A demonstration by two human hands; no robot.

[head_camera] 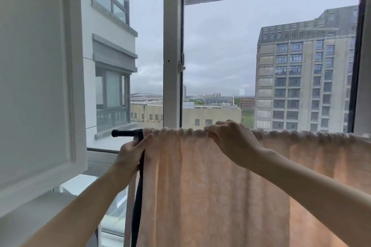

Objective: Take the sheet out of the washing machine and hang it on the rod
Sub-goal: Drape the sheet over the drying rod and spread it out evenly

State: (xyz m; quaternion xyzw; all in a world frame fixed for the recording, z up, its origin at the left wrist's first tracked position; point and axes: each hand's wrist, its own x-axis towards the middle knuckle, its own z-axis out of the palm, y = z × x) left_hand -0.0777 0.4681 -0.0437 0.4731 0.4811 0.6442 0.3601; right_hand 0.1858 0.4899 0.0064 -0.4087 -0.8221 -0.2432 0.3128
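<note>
Over at the far left, an open white window sash (38, 78) swings into the room, and beyond it stands a neighbouring white building (108, 56) with grey-framed windows. Moving in from there, the black end of the rod (125, 132) pokes out bare, level, just in front of the glass. Right under it, the left hand (131, 151) is clamped on the left edge of the sheet (210, 186), fingers and thumb pinched together on the fabric just below the rod. A dark upright of the drying rack (139, 196) drops away beneath that hand, hugging the sheet's edge.

Centre now: the sheet, a pale peach with a faint pattern, is draped over the rod and hangs straight down in soft folds, bunched in little gathers along the top. Behind it rises the white window frame post (172, 46), splitting the view. Just right of centre, the right hand (230, 136) sits on top of the rod, fingers curled down and closed on the gathered top fold of the sheet.

Further right the sheet runs on along the rod to the picture's edge, light glowing through it, with a tall grey apartment block (305, 72) outside under an overcast sky.
</note>
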